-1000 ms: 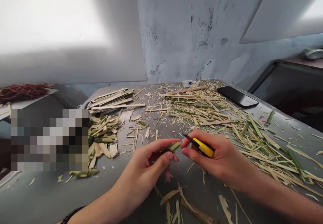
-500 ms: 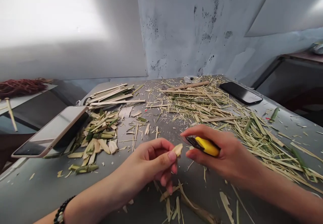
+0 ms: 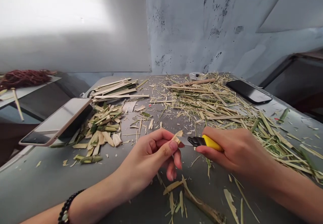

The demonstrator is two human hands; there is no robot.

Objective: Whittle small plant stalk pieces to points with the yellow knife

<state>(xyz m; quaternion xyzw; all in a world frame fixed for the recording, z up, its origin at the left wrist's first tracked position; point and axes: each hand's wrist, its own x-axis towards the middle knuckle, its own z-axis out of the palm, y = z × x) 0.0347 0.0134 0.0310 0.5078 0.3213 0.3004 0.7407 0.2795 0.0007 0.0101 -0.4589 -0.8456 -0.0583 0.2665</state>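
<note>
Between thumb and fingers, my left hand (image 3: 156, 153) pinches a small pale bamboo piece (image 3: 178, 135) at the middle of the view. My right hand (image 3: 229, 146) is wrapped round a yellow and black utility knife (image 3: 210, 142), whose black end points left toward the bamboo piece. A small gap separates the knife from that piece. Below the hands, a longer brownish stick (image 3: 202, 205) lies on the grey table (image 3: 116, 190) among pale shavings (image 3: 174, 187).
Left of my hands lies a heap of short bamboo chips (image 3: 108, 129), with long strips (image 3: 116, 88) behind it. A phone (image 3: 54, 121) leans at the left. Thin slivers (image 3: 209, 99) cover the right, near a dark phone (image 3: 249, 91) and a clear spool (image 3: 197, 76).
My right hand and the knife have moved slightly right, away from the bamboo piece, and the knife now lies more level. My left hand keeps its pinch. The whole view has shifted a little.
</note>
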